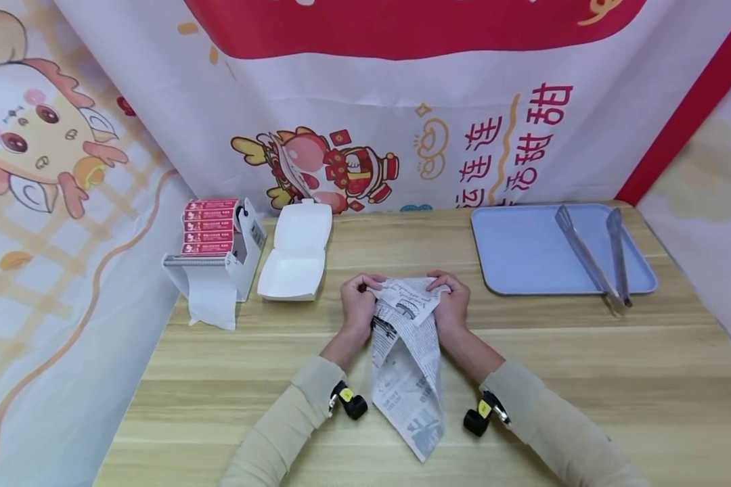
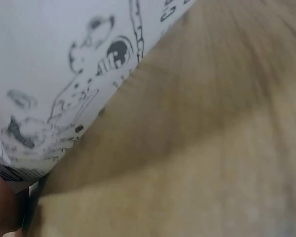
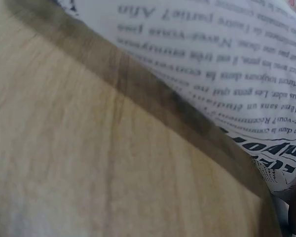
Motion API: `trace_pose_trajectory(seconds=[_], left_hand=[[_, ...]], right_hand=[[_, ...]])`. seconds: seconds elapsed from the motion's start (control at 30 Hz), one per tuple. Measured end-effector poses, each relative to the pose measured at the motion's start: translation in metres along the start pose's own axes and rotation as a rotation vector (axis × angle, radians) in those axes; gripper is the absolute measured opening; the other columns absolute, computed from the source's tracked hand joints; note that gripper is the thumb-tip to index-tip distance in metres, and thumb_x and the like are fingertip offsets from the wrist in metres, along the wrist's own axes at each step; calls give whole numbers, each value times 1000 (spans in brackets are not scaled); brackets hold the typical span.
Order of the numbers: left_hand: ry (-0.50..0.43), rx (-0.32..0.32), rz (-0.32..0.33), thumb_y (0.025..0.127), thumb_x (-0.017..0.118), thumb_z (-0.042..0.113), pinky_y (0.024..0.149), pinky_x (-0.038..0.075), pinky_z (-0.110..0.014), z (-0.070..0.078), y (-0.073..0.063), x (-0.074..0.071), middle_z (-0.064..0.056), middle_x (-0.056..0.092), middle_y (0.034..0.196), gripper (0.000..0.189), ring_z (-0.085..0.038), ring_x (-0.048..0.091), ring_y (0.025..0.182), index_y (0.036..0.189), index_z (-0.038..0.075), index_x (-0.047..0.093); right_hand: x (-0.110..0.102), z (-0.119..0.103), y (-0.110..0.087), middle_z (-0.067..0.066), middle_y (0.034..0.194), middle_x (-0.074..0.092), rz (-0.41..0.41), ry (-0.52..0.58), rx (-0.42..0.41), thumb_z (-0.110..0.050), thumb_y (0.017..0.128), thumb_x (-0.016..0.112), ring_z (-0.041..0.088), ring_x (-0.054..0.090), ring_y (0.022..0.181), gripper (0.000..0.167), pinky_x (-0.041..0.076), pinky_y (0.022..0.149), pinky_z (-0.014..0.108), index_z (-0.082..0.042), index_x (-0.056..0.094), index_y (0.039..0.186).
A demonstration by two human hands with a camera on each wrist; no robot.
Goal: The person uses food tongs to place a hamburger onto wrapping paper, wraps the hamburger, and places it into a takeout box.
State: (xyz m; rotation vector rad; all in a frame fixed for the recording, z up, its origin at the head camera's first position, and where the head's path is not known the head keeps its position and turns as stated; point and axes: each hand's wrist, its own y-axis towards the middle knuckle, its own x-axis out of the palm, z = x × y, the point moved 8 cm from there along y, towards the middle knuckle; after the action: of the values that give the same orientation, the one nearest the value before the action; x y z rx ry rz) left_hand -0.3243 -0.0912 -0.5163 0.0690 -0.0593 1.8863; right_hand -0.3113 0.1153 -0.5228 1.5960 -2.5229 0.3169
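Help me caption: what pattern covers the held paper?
Dark newspaper print on whitish paper; best in head view.

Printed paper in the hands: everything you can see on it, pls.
The printed paper looks thin and off-white, with black newspaper-style text and drawings. It is folded, with overlapping flaps near the top and an opening below them, and narrows to a point towards the person. The left hand and right hand grip its upper corners. It is above the wooden table, between the two forearms; whether it touches the wood I can't tell.
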Motion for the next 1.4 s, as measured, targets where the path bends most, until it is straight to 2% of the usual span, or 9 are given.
trace_pose_trajectory(seconds=[0.23,0.43,0.57,0.67,0.73,0.9,1.1,1.27,1.4], left_hand=[[53,-69,-124,75,42,-16,89,51,-22,-4,7,-2,-16,76,99,33,-22,69,101,62,5,65],[317,229,-256,82,48,-9,104,49,-38,46,3,0,-11,74,109,25,-24,66,112,83,1,71],[735,491,-570,92,54,7,113,41,-43,76,-22,39,-10,66,129,27,-26,57,127,115,4,68],[1085,614,-856,103,49,28,119,33,-43,65,-45,61,-12,49,150,47,-28,43,142,144,5,50],[1245,651,-959,106,42,36,122,29,-44,53,-56,64,-13,38,159,56,-29,34,148,153,6,37],[1356,708,-954,108,32,40,123,27,-45,43,-62,59,-12,32,162,59,-27,29,151,157,8,27],[1344,715,-929,108,31,40,124,24,-45,39,-59,54,-11,29,164,58,-26,25,152,158,9,26],[1334,697,-951,108,29,41,125,20,-44,33,-59,50,-8,25,165,57,-24,21,154,160,17,22],[1312,653,-970,108,24,45,124,14,-55,29,-60,49,-5,19,167,55,-29,15,155,160,28,18]], right_hand=[[0,-1,0,19,100,67,1,-59,-76,24,73,47,18,61,94,14,50,84,11,16,57,65],[1,-1,0,10,96,68,0,-78,-89,23,71,48,16,62,95,32,50,84,11,-2,58,54],[1,-3,0,15,96,68,-6,-84,-110,23,72,48,15,62,94,27,51,85,12,4,57,55],[2,-4,-1,20,99,68,-23,-103,-133,23,72,49,16,62,93,18,51,85,12,13,57,60],[3,-6,0,24,102,68,-57,-130,-149,22,74,52,19,63,95,13,50,85,11,16,59,65],[7,-21,10,22,108,72,-276,-413,-292,18,79,59,28,67,105,19,49,91,16,8,73,86],[22,-44,16,14,104,76,-681,-989,-673,13,78,62,30,72,95,42,58,82,41,-4,72,114],[26,-54,6,7,92,78,-797,-1294,-1043,3,86,65,26,73,78,23,59,70,40,-8,75,103],[22,-53,1,8,97,77,-903,-1383,-1137,3,88,65,23,73,79,29,60,73,39,-8,71,114]])
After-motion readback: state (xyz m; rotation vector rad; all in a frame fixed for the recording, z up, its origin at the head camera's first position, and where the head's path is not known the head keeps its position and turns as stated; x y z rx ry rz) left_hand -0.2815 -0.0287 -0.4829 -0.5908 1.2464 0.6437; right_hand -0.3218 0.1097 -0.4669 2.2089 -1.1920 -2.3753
